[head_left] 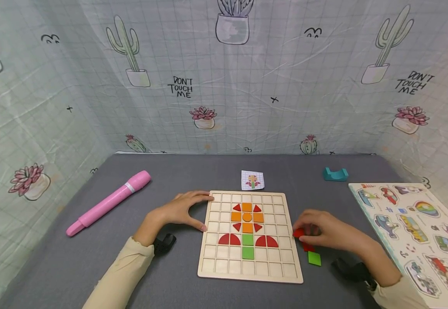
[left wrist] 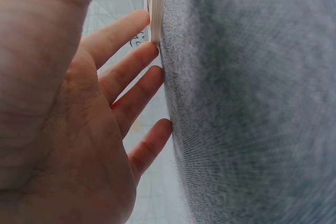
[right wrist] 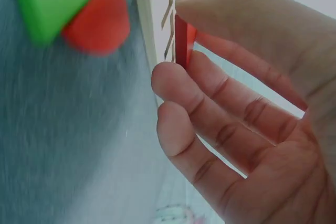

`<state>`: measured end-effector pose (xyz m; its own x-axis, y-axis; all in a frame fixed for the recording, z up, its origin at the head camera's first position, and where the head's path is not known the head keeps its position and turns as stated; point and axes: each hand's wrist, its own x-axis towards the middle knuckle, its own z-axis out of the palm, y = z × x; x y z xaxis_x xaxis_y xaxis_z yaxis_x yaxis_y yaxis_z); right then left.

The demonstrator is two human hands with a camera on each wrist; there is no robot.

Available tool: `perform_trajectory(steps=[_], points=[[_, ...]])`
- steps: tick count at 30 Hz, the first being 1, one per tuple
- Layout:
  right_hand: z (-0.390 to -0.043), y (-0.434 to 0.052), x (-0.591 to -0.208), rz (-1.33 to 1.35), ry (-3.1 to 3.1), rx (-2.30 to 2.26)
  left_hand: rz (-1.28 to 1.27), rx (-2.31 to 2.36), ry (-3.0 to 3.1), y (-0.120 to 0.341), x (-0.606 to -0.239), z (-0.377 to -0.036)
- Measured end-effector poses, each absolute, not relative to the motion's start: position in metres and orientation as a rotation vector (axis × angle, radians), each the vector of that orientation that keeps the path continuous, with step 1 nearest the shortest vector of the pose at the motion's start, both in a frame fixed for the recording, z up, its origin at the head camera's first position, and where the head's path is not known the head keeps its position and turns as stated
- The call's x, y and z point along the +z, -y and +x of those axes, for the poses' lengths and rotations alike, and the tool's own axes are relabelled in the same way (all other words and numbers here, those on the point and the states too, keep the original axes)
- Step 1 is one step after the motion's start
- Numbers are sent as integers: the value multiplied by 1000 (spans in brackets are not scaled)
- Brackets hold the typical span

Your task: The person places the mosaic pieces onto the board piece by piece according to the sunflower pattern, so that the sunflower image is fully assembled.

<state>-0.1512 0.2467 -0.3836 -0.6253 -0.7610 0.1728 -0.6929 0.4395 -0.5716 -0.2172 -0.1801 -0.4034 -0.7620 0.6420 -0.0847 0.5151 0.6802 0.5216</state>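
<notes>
A wooden grid board (head_left: 216,266) lies on the grey table, with orange squares, an orange round piece, small red triangles, red quarter-circles (head_left: 266,241) and two green squares (head_left: 248,253) in its cells. My left hand (head_left: 179,210) rests at the board's left edge, fingers spread, thumb and fingertips touching it. Just off the right edge, my right hand (head_left: 326,229) pinches a red puzzle piece (right wrist: 182,40) between thumb and fingers; its full outline is hidden. Below that hand, another red piece (right wrist: 102,22) with a rounded edge and a green square (head_left: 314,258) lie on the table.
Behind the board lies a small pattern card (head_left: 252,180). A pink marker-shaped tube (head_left: 108,204) is at the left. On the right are a teal holder (head_left: 335,174) and a picture puzzle board (head_left: 409,231). A printed cloth (head_left: 224,86) hangs around the table.
</notes>
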Motion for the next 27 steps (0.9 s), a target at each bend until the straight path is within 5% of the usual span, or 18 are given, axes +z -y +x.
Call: perform_trajectory(steps=[27], points=[[-131, -172, -383, -1329, -2408, -802, 925, 700, -2635, 181, -404, -218]])
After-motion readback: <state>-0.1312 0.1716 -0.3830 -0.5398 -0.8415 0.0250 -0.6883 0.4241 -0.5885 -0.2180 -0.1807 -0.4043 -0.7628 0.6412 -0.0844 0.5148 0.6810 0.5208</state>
